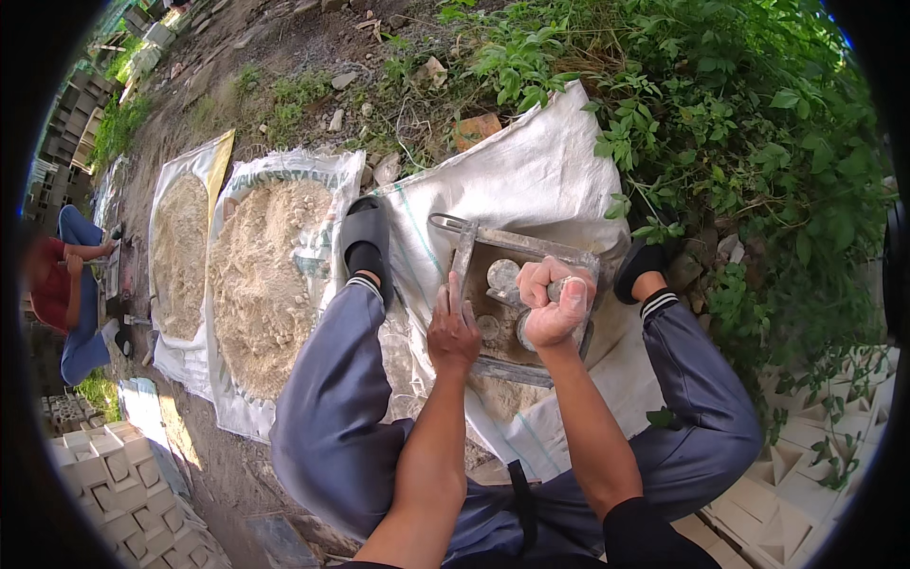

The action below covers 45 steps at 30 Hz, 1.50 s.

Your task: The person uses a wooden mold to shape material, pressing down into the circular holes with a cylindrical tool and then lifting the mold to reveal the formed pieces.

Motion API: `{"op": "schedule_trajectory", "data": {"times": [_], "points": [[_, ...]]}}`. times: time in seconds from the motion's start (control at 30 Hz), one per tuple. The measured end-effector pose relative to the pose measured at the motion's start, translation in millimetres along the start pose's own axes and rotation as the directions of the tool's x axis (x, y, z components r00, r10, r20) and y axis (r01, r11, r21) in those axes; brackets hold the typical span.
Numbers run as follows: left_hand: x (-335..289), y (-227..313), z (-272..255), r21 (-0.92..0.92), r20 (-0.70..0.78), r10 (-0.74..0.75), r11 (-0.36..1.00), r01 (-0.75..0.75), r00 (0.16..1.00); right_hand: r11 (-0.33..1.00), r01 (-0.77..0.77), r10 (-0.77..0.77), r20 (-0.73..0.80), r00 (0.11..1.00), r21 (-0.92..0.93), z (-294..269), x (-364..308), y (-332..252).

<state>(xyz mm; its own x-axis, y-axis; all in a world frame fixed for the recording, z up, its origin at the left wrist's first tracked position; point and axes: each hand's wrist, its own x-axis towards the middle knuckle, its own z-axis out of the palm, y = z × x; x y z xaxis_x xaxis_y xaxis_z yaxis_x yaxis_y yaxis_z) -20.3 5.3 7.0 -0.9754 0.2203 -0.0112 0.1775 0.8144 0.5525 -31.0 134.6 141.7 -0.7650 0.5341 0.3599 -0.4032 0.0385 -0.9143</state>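
Note:
A square, dust-coated mould frame (526, 237) with a looped handle at its far left corner lies on a white woven sack (540, 175) between my feet. Inside it are several round grey pieces (504, 277) set in pale powder. My left hand (453, 332) lies with fingers stretched along the frame's left side and holds nothing. Above the frame's right part, my right hand (554, 308), white with powder, is closed in a fist. A rounded grey thing (559, 288) shows between its fingers; the rest of it is hidden.
To the left, two sacks (322, 175) carry heaps of pale powder (265, 275). Leafy plants (739, 123) crowd the right side. Pale patterned blocks (118, 484) are stacked lower left, more (806, 484) lower right. Another person (71, 294) sits at far left.

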Motion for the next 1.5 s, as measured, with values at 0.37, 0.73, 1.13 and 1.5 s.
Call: {"op": "schedule_trajectory", "data": {"times": [0.37, 0.73, 1.13, 1.5], "points": [[0, 4, -5, -0.066, 0.011, 0.007, 0.998, -0.006, 1.000, 0.980, -0.100, 0.114, 0.074, 0.991, -0.172, 3, 6, 9], [-2, -1, -3, -0.051, 0.014, -0.002, 0.999, 0.003, 1.000, 0.999, 0.023, -0.022, -0.054, 0.998, 0.024, 6, 3, -13], [1, 10, -8, -0.053, 0.045, -0.029, 0.998, 0.031, 0.999, 0.989, -0.108, 0.117, 0.083, 0.990, -0.101, -1, 12, 11], [3, 2, -2, -0.053, -0.011, 0.024, 0.998, -0.025, 1.000, 0.993, -0.114, 0.114, -0.014, 0.993, 0.004, 3, 7, 0]]}}
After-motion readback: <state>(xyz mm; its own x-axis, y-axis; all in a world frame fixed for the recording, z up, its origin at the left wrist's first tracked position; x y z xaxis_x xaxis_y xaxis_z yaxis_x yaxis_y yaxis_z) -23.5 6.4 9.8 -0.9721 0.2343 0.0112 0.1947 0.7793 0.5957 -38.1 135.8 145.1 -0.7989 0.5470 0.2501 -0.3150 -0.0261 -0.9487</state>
